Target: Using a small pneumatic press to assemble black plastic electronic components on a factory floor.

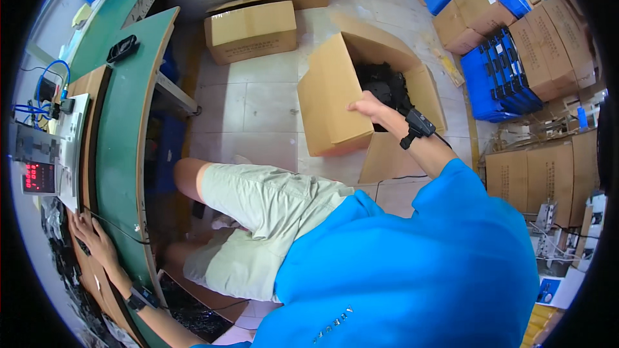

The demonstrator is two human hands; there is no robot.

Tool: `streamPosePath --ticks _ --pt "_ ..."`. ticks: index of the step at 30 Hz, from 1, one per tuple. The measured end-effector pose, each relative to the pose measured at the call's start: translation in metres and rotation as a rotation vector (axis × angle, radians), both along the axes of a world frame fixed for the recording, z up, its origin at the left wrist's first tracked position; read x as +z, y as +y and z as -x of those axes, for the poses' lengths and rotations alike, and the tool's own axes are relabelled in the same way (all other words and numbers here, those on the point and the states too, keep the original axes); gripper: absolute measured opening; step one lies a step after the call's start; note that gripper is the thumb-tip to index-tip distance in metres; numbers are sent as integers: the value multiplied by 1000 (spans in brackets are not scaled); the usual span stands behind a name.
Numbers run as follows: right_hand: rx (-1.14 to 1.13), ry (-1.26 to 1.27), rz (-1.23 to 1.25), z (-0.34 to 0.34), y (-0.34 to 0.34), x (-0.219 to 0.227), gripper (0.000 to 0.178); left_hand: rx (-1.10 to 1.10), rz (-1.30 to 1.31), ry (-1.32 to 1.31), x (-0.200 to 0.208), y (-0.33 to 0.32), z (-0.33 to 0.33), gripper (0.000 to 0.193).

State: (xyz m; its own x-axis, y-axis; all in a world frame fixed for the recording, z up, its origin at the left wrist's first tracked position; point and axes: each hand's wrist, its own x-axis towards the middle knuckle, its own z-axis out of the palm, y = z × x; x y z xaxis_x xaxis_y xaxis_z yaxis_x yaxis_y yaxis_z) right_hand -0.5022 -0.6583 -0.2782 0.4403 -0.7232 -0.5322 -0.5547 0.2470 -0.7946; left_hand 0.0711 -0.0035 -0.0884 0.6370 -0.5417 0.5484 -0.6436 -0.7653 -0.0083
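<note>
**One hand in the carton, one flat on the bench**

The right hand (371,106) reaches out over the open cardboard box (335,100) on the floor. Its fingers (356,107) curl over the top edge of the tall near flap and close on it, thumb side toward the box's mouth. A black strap with a small device (416,125) sits on that wrist, a thin cable trailing back along the forearm.

The box is plain brown corrugated board, its flaps standing up and splayed. One broad flap faces the person and another lies flat on the floor tiles below the hand. Just beyond the fingers, inside the box, lies a dark heap of black items (387,87); they are too tangled to tell apart.

The left hand (90,235) is well away, on the other side of the body. It lies palm down with fingers spread loosely on the edge of the bench (119,154), gripping nothing. A black band (138,298) circles that wrist too. Near this hand stands a grey unit with a red lit display (39,177), with blue cables (45,87) farther along.

Beyond the open box sits a closed carton (251,29). Off to the right are stacked blue crates (500,77) and more cardboard boxes (548,45).
</note>
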Motion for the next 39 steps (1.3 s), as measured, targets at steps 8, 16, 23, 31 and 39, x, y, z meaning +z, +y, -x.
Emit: streamPosePath --ticks 8,16,23,31,39 --pt "-52 -69 -91 70 -22 52 41 6 6 6 1 5 -2 57" --pt "-170 -273 -165 159 -51 84 46 -7 -15 20 -2 7 -8 57" --pt "-134 -144 -88 91 -34 48 46 -3 -12 -15 -3 9 -8 59" --pt "50 115 176 -16 35 -79 29 -23 28 44 1 -1 1 58" --pt "173 502 250 -98 89 -103 37 6 50 93 7 -6 14 56"
